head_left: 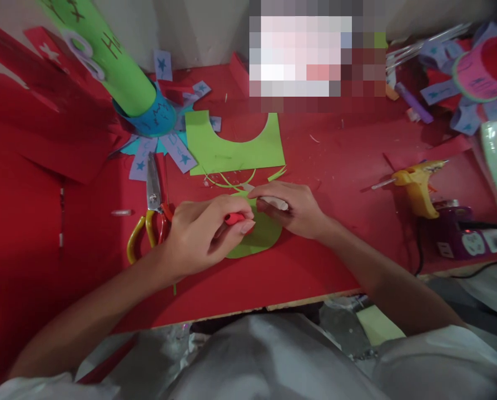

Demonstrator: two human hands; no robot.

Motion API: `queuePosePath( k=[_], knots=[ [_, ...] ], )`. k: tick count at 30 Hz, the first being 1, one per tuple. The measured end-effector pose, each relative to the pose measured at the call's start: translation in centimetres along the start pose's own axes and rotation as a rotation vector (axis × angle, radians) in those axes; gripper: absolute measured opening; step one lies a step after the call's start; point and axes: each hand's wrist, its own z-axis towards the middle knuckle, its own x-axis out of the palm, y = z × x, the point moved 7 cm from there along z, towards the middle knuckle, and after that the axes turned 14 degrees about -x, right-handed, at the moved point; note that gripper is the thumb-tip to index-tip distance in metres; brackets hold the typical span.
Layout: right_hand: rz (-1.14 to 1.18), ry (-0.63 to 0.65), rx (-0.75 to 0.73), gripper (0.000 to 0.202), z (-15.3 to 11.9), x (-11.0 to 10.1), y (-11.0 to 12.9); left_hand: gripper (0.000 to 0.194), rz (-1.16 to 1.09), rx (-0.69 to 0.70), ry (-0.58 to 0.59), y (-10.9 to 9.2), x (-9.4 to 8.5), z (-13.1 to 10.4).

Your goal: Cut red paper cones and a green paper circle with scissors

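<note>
My left hand is closed around a small red object, perhaps a pen or its cap, above a rounded green sheet. At the sheet's upper right, my right hand is closed on a white object that looks like a pen or glue stick; its far end is hidden. Both hands are close together but apart. Just beyond them lies a green piece with a curved cutout, with thin green strips beside it. Scissors with yellow and red handles rest left of my left hand.
On the red table, a green tube in a blue base stands at the back left. At the right are a yellow glue gun, a purple box with cables and a pink paper craft. The table's front edge runs below my arms.
</note>
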Motion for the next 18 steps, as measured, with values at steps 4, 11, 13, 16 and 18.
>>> queuePosePath(
  k=[4,11,13,16,18],
  knots=[
    [-0.004,0.01,0.014,0.021,0.1,0.1,-0.2,0.032,0.0,0.011,0.012,-0.1,0.0,0.2],
    [-0.008,0.004,0.058,0.023,-0.2,0.3,-0.7,0.035,-0.045,-0.021,0.01,0.7,0.4,0.3],
    [-0.006,0.004,0.064,0.023,-0.2,0.3,-0.7,0.036,-0.06,-0.045,0.027,1.0,0.5,0.4],
    [0.002,0.003,0.068,0.02,-0.3,0.2,-0.8,0.035,-0.026,-0.071,0.039,1.3,0.4,0.5],
    [-0.001,0.007,0.076,0.019,-0.3,0.2,-0.9,0.033,0.012,-0.075,0.032,1.2,0.1,0.6]
  ],
)
